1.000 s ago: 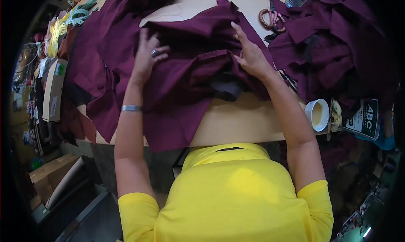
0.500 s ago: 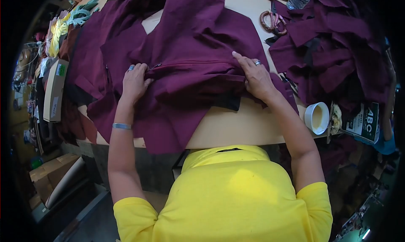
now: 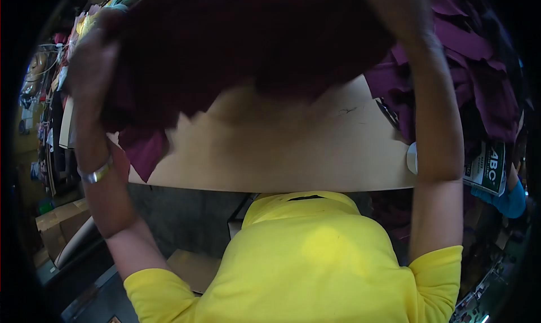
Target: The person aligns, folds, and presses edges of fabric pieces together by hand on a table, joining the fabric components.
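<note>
A large piece of maroon fabric (image 3: pixel 236 47) hangs lifted over the table, dark and partly blurred by motion. My left hand (image 3: pixel 93 69) is raised at its left edge, closed on it. At the upper right, my right hand (image 3: pixel 397 10) grips the other side with bent fingers. The fabric's upper part runs out of the frame, and its lower edge hangs unevenly above the tabletop. One maroon corner (image 3: pixel 145 156) droops low on the left. The fingertips of both hands are hidden or smeared.
The pale table (image 3: pixel 293 159) curves along the front. A heap of maroon fabric (image 3: pixel 473 92) lies at right, with a white cup (image 3: pixel 412 158) half hidden behind my forearm and an ABC-labelled packet (image 3: pixel 489 168). A cardboard box (image 3: pixel 62 227) stands lower left.
The maroon fabric was lying on the table with a zipper showing; now both my hands hold it up, farther apart and higher. The tabletop beneath has come into view.
</note>
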`<state>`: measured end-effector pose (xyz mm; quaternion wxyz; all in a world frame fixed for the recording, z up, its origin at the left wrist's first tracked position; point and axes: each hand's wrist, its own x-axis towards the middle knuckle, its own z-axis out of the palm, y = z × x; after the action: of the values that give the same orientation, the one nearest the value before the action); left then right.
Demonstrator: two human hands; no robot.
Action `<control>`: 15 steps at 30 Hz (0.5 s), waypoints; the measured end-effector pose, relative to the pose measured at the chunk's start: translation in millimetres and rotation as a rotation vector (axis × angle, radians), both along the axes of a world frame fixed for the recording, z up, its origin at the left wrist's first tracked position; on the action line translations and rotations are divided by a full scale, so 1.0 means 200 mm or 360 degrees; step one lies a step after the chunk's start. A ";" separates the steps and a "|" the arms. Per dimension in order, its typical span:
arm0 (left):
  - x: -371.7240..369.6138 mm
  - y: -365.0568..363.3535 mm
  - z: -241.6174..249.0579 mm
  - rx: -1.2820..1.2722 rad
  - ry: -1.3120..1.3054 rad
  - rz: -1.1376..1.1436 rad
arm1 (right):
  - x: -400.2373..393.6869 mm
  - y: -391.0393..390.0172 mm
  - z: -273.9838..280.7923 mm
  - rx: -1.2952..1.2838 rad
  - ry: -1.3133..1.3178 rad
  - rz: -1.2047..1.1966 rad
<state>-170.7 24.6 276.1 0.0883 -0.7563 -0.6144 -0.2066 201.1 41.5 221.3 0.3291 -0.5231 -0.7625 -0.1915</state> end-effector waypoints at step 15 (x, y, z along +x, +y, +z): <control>-0.23 -0.42 -0.20 -0.1378 -0.0577 -0.0538 | 0.01 0.11 0.17 -0.1585 -0.0038 0.0801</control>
<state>-217.7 -59.2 237.1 -0.3766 -0.7646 -0.5180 -0.0721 203.8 63.5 255.9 0.0690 -0.4150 -0.8659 0.2706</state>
